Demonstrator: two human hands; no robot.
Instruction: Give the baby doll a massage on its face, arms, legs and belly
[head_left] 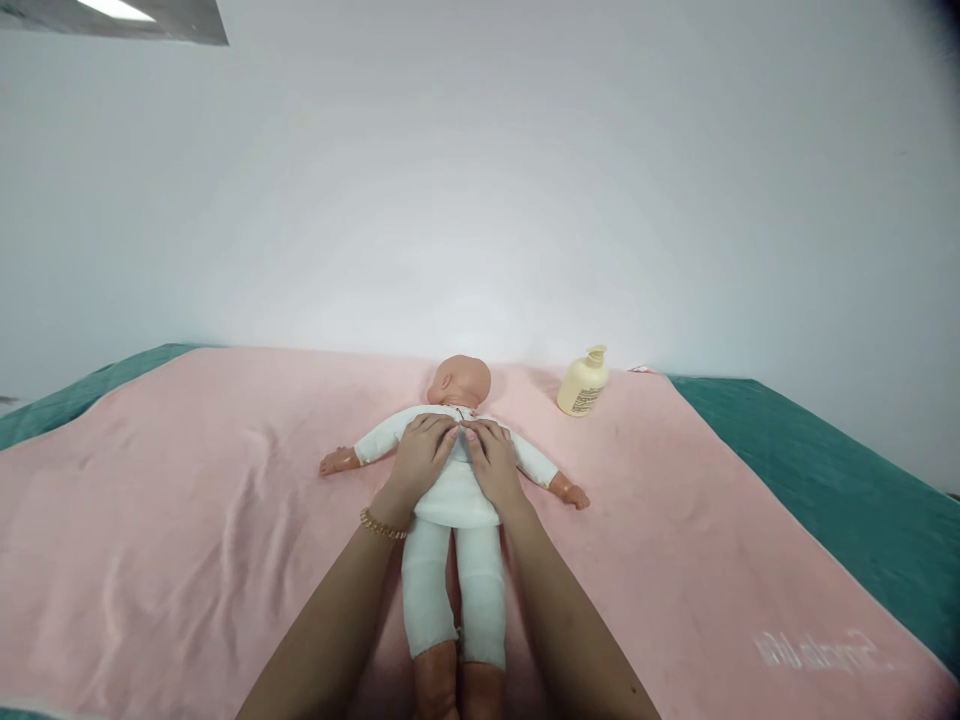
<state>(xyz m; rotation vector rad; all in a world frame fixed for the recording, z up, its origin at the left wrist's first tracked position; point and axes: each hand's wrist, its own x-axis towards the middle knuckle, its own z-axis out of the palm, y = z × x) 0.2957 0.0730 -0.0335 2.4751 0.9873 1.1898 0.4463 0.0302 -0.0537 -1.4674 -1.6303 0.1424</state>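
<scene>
A baby doll (pixel 454 500) in white clothes lies on a pink blanket (pixel 187 520), head away from me and arms spread. My left hand (pixel 420 455) rests flat on the left side of its torso, fingers stretched toward the shoulder, a gold bracelet on the wrist. My right hand (pixel 491 462) lies flat on the right side of the torso, fingertips near the collar. Both hands touch the doll's white top and hold nothing. The doll's bare feet point toward me between my forearms.
A cream pump bottle (pixel 583 383) stands on the blanket, right of the doll's head. A green sheet (pixel 825 470) shows beyond the blanket on the right and at the far left. A white wall rises behind.
</scene>
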